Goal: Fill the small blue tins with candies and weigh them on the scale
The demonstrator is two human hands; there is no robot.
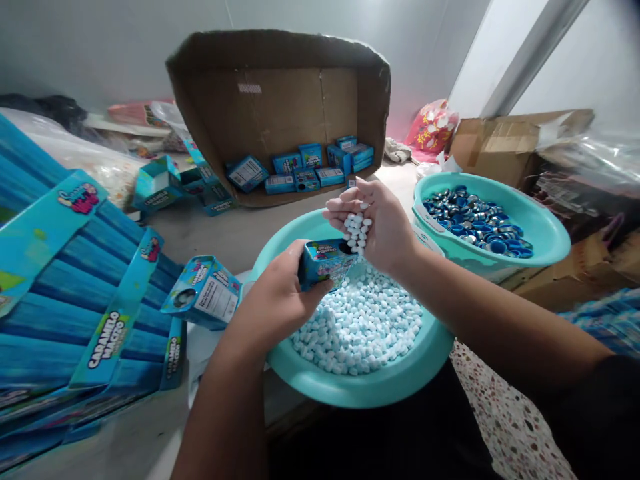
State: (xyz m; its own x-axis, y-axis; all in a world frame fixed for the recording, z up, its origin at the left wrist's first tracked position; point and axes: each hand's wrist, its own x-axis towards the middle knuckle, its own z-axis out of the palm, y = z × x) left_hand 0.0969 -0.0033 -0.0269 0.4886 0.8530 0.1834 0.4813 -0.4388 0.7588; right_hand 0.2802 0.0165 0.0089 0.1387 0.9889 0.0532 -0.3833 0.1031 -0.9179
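Note:
My left hand (277, 300) grips a small blue candy box (326, 261) and holds it over a teal basin (380, 390) full of small white-blue candies (365, 327). My right hand (375, 223) is cupped just above the box's round hole, with a handful of candies (357, 230) spilling from the palm toward the hole. Both hands are over the far half of the basin.
A second teal basin (545, 230) at the right holds several blue and silver caps. A tipped cardboard carton (280, 113) behind holds several filled blue boxes. Flat blue box blanks (75, 300) pile at the left, with one empty assembled box (204, 292) beside them.

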